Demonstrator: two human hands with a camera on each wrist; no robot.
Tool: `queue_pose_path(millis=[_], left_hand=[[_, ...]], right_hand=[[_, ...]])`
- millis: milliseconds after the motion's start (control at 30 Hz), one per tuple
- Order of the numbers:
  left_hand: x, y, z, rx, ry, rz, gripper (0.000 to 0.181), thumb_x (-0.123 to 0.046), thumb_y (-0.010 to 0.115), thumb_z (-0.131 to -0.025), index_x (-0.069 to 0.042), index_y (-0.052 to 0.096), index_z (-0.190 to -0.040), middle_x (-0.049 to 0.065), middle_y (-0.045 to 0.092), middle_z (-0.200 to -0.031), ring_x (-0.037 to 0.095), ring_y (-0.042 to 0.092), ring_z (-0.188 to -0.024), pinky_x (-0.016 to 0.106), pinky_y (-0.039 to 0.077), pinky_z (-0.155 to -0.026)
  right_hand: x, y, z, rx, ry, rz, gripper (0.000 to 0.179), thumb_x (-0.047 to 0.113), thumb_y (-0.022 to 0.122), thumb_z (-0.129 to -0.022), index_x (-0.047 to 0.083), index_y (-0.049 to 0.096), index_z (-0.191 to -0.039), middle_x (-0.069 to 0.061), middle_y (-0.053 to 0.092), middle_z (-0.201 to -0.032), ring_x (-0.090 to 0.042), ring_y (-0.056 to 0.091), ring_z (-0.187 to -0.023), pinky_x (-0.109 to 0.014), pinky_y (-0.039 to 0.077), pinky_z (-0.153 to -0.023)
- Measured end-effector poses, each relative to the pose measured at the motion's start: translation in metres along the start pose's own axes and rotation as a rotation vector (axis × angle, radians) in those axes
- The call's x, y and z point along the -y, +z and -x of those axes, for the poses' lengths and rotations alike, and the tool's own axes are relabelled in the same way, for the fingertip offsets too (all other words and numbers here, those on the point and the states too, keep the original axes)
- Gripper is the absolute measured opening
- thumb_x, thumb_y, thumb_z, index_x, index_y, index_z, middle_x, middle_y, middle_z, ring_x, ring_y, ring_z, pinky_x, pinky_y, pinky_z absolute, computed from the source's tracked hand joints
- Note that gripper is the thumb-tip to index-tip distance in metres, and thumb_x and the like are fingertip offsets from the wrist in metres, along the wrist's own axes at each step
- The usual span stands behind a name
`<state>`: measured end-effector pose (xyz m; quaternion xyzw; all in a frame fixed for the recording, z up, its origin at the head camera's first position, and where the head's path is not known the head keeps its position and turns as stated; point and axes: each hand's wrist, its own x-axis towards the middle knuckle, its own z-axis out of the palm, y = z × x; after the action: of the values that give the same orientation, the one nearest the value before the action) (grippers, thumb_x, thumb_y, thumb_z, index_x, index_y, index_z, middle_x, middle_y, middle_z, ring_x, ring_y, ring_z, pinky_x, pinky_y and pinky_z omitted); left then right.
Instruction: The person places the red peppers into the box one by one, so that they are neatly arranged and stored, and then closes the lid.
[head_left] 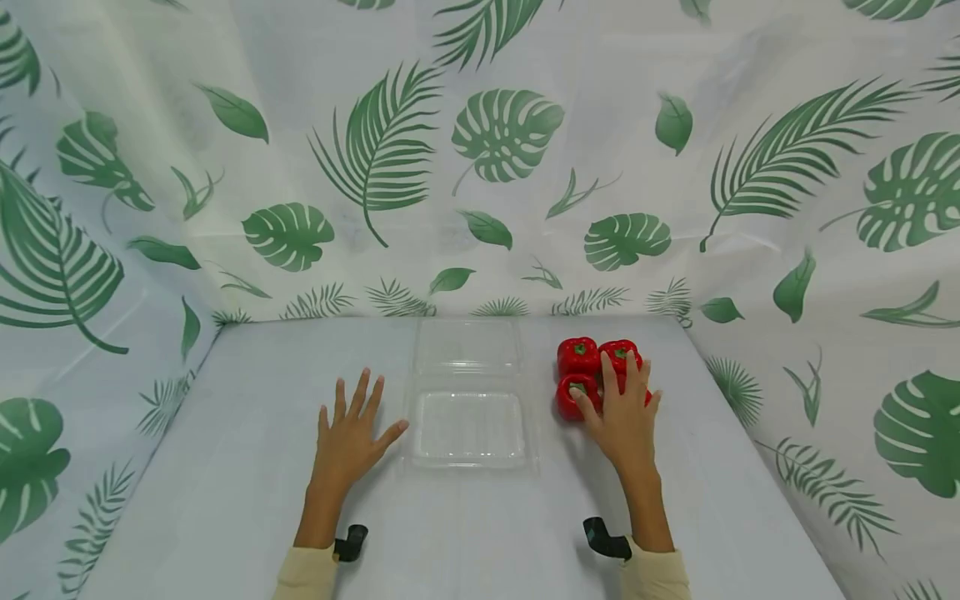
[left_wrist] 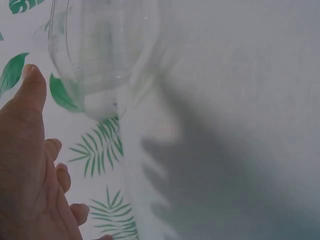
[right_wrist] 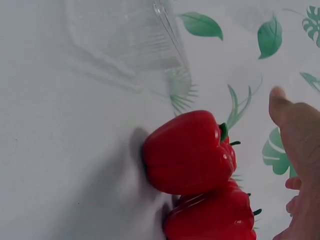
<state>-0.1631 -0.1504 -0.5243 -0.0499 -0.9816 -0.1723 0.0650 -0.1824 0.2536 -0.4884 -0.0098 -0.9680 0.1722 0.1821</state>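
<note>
Several red bell peppers (head_left: 577, 357) with green stems stand grouped on the right of the table. Over them my right hand (head_left: 624, 417) is spread, its fingers partly covering the nearer right pepper. The right wrist view shows a gap between this hand (right_wrist: 302, 150) and the closest pepper (right_wrist: 190, 152). An open clear plastic clamshell box (head_left: 468, 429) lies in the middle, its lid (head_left: 467, 346) folded back toward the wall. To the left of the box, my left hand (head_left: 348, 446) hovers with fingers spread and holds nothing; its shadow falls on the table in the left wrist view.
A white-covered table (head_left: 247, 467) runs back to a white curtain (head_left: 420, 275) printed with green leaves, which also rises along both sides. Black wrist mounts (head_left: 606, 540) stick out inward from both sleeves.
</note>
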Motion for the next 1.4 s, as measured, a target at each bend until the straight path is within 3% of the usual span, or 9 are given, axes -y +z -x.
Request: queue_pose_path(millis=[100, 233, 367, 500, 700, 933, 1133, 1400], left_hand=[[-0.002, 0.006, 0.003, 0.008, 0.027, 0.045, 0.089, -0.067, 0.051, -0.090, -0.015, 0.022, -0.156, 0.009, 0.012, -0.165, 0.048, 0.016, -0.147, 0.073, 0.030, -0.107], [-0.006, 0.013, 0.007, 0.060, 0.034, 0.225, 0.088, -0.060, 0.051, -0.093, -0.010, 0.017, -0.157, 0.009, 0.009, -0.166, 0.045, 0.025, -0.146, 0.067, 0.038, -0.105], [-0.012, 0.022, 0.015, 0.108, -0.001, 0.422, 0.089, -0.052, 0.056, -0.095, -0.011, 0.010, -0.158, 0.007, 0.005, -0.166, 0.035, 0.020, -0.150, 0.062, 0.030, -0.114], [-0.018, 0.031, 0.023, 0.114, -0.006, 0.548, 0.092, -0.045, 0.062, -0.093, -0.015, 0.004, -0.158, 0.009, 0.005, -0.166, 0.032, 0.014, -0.152, 0.058, 0.022, -0.120], [-0.026, 0.039, 0.029, 0.102, 0.049, 0.699, 0.098, -0.037, 0.071, -0.089, -0.016, 0.006, -0.158, 0.009, 0.005, -0.166, 0.034, 0.019, -0.150, 0.056, 0.027, -0.117], [-0.029, 0.045, 0.028, 0.067, 0.077, 0.719, 0.103, -0.040, 0.076, -0.083, -0.005, 0.014, -0.156, 0.003, 0.003, -0.166, 0.032, 0.015, -0.151, 0.051, 0.036, -0.113], [-0.031, 0.048, 0.029, 0.026, 0.071, 0.723, 0.103, -0.039, 0.079, -0.081, -0.005, 0.017, -0.156, 0.001, 0.004, -0.166, 0.035, 0.020, -0.150, 0.053, 0.042, -0.108], [-0.032, 0.049, 0.028, 0.023, 0.066, 0.727, 0.105, -0.039, 0.080, -0.079, -0.004, 0.018, -0.156, 0.005, 0.008, -0.166, 0.035, 0.024, -0.149, 0.052, 0.046, -0.105]], right_hand=[[-0.003, -0.001, 0.001, -0.063, 0.070, -0.044, 0.076, 0.041, 0.067, -0.089, 0.008, 0.035, -0.150, -0.027, 0.024, -0.157, -0.050, 0.012, -0.148, -0.079, 0.018, -0.106], [-0.008, -0.002, 0.002, -0.135, 0.197, -0.125, 0.070, 0.031, 0.067, -0.090, 0.007, 0.038, -0.148, -0.024, 0.026, -0.157, -0.044, 0.013, -0.150, -0.075, 0.023, -0.108], [-0.014, -0.003, 0.005, -0.193, 0.319, -0.192, 0.066, 0.027, 0.064, -0.092, 0.007, 0.037, -0.149, -0.021, 0.026, -0.157, -0.041, 0.015, -0.150, -0.071, 0.031, -0.106], [-0.020, -0.001, 0.009, -0.204, 0.411, -0.246, 0.066, 0.026, 0.062, -0.094, 0.008, 0.034, -0.150, -0.021, 0.025, -0.156, -0.039, 0.020, -0.148, -0.068, 0.036, -0.105], [-0.029, 0.006, 0.014, -0.174, 0.463, -0.328, 0.069, 0.026, 0.061, -0.094, 0.006, 0.029, -0.152, -0.025, 0.025, -0.153, -0.042, 0.029, -0.143, -0.066, 0.038, -0.106], [-0.032, 0.015, 0.014, -0.131, 0.477, -0.385, 0.074, 0.027, 0.063, -0.093, 0.004, 0.025, -0.153, -0.028, 0.027, -0.150, -0.044, 0.031, -0.140, -0.065, 0.037, -0.107], [-0.033, 0.022, 0.016, -0.113, 0.458, -0.384, 0.082, 0.033, 0.068, -0.090, 0.004, 0.023, -0.153, -0.028, 0.028, -0.149, -0.045, 0.033, -0.139, -0.067, 0.038, -0.105], [-0.038, 0.033, 0.018, -0.176, 0.385, -0.449, 0.080, 0.029, 0.072, -0.088, 0.001, 0.029, -0.149, -0.025, 0.039, -0.145, -0.040, 0.037, -0.136, -0.064, 0.036, -0.110]])
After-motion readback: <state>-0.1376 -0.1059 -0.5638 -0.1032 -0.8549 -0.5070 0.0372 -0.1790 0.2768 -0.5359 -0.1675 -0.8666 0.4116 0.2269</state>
